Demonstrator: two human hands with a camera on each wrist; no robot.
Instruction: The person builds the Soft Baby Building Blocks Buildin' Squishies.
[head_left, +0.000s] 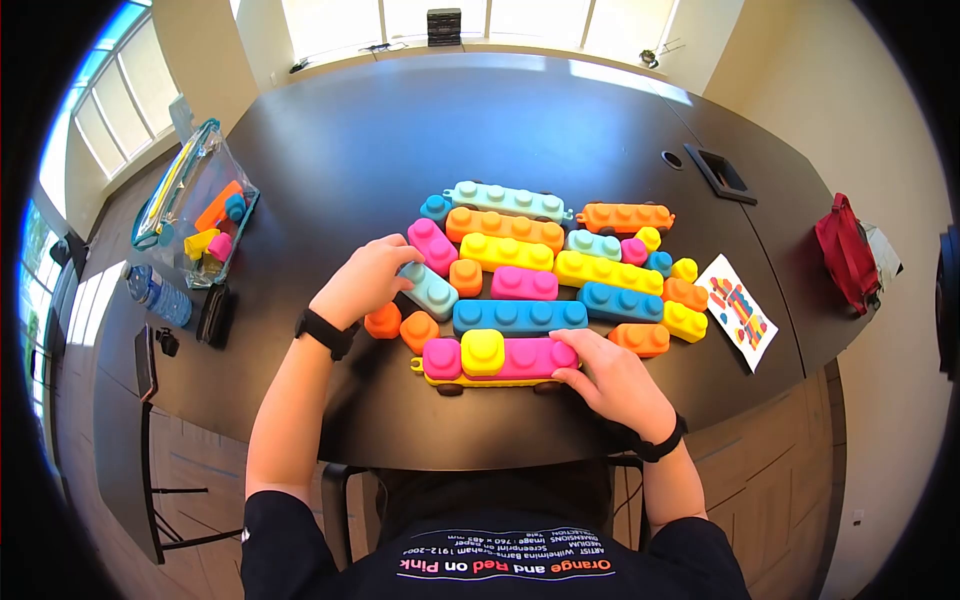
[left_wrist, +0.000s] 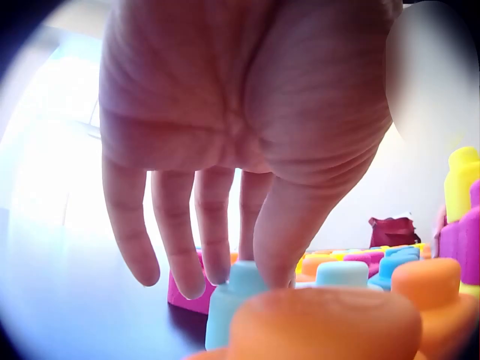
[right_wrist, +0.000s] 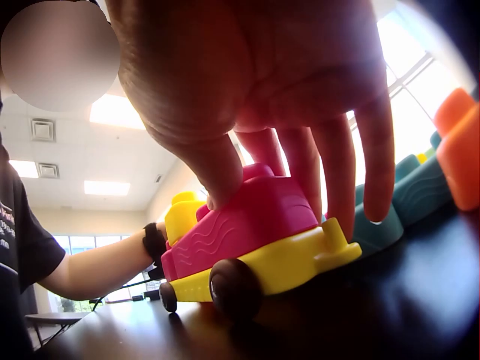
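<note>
My left hand (head_left: 362,284) reaches over a light blue two-stud block (head_left: 432,293), thumb and fingertips pinching its near stud. In the left wrist view that light blue block (left_wrist: 229,307) stands behind an orange block (left_wrist: 322,322). With my right hand (head_left: 622,380) I grip the right end of a long pink block (head_left: 525,353), thumb on one side and fingers on the other. It sits on a yellow wheeled base (head_left: 500,381), beside a small pink block (head_left: 441,357). A yellow block (head_left: 482,352) stands on top. The black wheel (right_wrist: 234,289) shows in the right wrist view.
Several coloured blocks lie in rows beyond my hands, among them a long blue block (head_left: 520,317). A picture card (head_left: 738,312) lies to the right. On the left stand a clear bag (head_left: 215,150) of blocks, a water bottle (head_left: 158,293) and a black case (head_left: 214,316).
</note>
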